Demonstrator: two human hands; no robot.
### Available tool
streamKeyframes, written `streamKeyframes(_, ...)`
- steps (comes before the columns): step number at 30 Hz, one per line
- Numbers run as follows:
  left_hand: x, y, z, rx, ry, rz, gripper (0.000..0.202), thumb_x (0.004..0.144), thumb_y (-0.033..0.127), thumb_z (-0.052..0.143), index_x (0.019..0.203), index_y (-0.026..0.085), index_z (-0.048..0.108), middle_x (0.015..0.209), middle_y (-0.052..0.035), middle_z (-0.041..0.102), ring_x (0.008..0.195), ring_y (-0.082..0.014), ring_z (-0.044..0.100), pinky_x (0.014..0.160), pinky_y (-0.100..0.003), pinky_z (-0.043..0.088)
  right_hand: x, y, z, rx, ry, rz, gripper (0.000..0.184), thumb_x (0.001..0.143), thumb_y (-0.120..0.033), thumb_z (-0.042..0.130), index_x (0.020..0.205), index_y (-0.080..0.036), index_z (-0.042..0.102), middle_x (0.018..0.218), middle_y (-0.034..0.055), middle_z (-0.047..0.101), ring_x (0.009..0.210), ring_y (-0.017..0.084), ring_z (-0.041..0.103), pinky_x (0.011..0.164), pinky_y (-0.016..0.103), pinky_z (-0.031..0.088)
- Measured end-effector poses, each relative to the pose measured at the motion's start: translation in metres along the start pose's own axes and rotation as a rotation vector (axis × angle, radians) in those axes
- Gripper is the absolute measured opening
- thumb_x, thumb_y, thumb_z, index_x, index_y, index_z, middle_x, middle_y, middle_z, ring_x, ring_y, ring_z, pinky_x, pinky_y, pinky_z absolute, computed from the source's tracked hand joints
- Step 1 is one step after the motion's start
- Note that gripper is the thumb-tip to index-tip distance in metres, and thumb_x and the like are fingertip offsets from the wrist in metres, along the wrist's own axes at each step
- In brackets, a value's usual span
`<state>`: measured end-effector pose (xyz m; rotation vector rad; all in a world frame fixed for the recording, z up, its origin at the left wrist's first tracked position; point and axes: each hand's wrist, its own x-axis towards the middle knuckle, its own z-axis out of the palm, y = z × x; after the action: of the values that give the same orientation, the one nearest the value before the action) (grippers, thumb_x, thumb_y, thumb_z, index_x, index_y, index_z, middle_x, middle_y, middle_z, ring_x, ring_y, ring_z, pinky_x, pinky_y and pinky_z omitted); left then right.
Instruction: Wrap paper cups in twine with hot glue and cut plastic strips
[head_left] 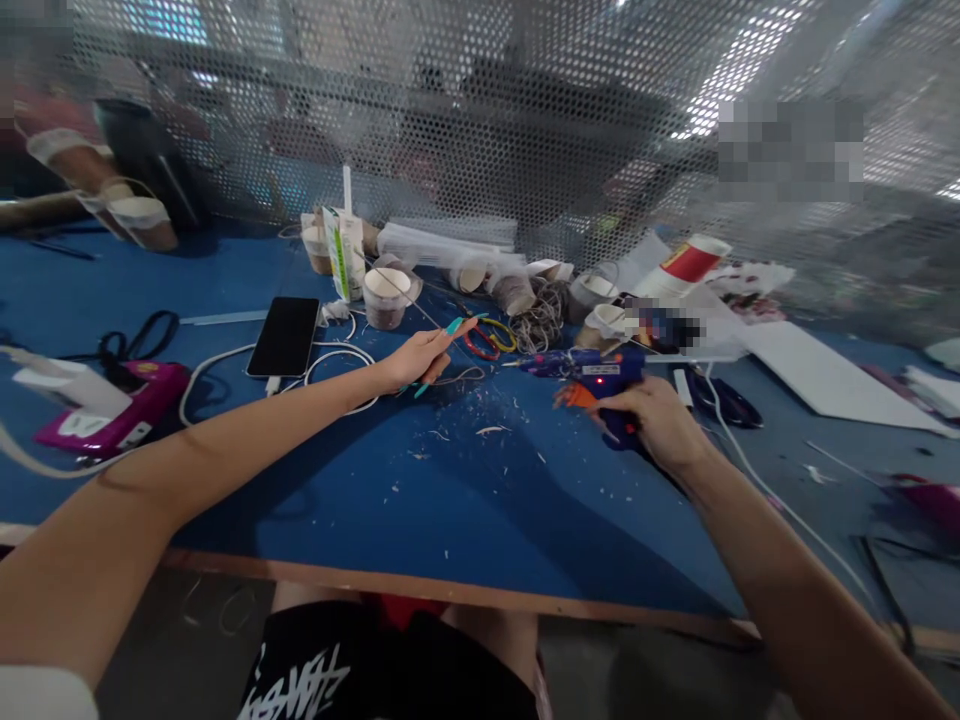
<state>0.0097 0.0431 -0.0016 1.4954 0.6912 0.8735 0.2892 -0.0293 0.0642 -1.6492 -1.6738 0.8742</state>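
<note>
My right hand (pixel 666 425) is wrapped round the handle of a blue glue gun (pixel 600 368). A finger lies by its orange trigger, a small red light glows on its body, and its nozzle points left. My left hand (pixel 424 360), with long teal nails, reaches over the middle of the table, fingers bent together and one stretched forward. A thin cord (pixel 405 302) runs into this hand, and a loop of it shows below the fingers. Just past the fingertips lie red and yellow handles (pixel 484 343), perhaps of scissors. Beside them sits a tangle of grey-brown twine (pixel 540 318).
Paper cups (pixel 386 297), a carton (pixel 345 255) and white strips line the perforated metal screen (pixel 450 120). A phone (pixel 283 337) with a white cable, a purple power strip (pixel 112 410) and a white board (pixel 840 380) lie around. Scraps dot the blue table (pixel 480 520).
</note>
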Motion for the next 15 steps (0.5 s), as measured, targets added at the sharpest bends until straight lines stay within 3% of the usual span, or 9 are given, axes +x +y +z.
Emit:
streamKeyframes(2,0.000,0.002,0.001,0.000,-0.013,-0.033,0.055,0.098,0.035,0.026,0.147,0.010,0.023,0.034,0.0093,0.032,0.033,-0.0083,0.023,0.043,-0.022,0.027,0.003,-0.012,0.010,0.200,-0.117,0.020,0.023,0.059,-0.038,0.060,0.047,-0.020,0.053,0.037,0.0011,0.050,0.029,0.013,0.042,0.030,0.027,0.031)
streamKeyframes(5,0.000,0.004,0.001,0.009,-0.036,-0.059,0.055,0.098,0.033,0.025,0.146,0.008,0.026,0.034,0.0089,0.030,0.033,-0.0091,0.022,0.042,-0.023,0.025,0.005,-0.022,0.025,0.323,-0.156,-0.011,0.024,0.054,-0.040,0.070,0.057,-0.019,0.059,0.039,-0.0007,0.055,0.026,0.012,0.043,0.025,0.025,0.032)
streamKeyframes(8,-0.001,0.006,0.000,0.040,-0.078,-0.060,0.053,0.097,0.034,0.028,0.143,0.008,0.035,0.035,0.0083,0.030,0.034,-0.0092,0.023,0.043,-0.025,0.026,0.007,-0.020,0.034,0.319,-0.187,-0.091,0.030,0.057,-0.045,0.073,0.067,-0.018,0.064,0.050,0.0016,0.064,0.027,0.010,0.044,0.025,0.025,0.036)
streamKeyframes(11,-0.004,0.009,0.001,0.064,-0.127,-0.062,0.052,0.096,0.033,0.029,0.141,0.008,0.039,0.037,0.0077,0.031,0.035,-0.0093,0.025,0.044,-0.025,0.027,0.007,-0.012,0.039,0.299,-0.193,-0.141,0.032,0.059,-0.049,0.074,0.065,-0.019,0.064,0.056,0.0035,0.066,0.030,0.010,0.046,0.026,0.025,0.038)
streamKeyframes(15,-0.005,0.013,0.002,0.059,-0.151,-0.076,0.053,0.097,0.033,0.028,0.141,0.007,0.039,0.037,0.0075,0.031,0.036,-0.0097,0.025,0.045,-0.025,0.028,0.005,0.000,0.046,0.298,-0.121,-0.105,0.037,0.060,-0.052,0.074,0.053,-0.019,0.059,0.046,0.0020,0.059,0.032,0.012,0.048,0.026,0.026,0.039)
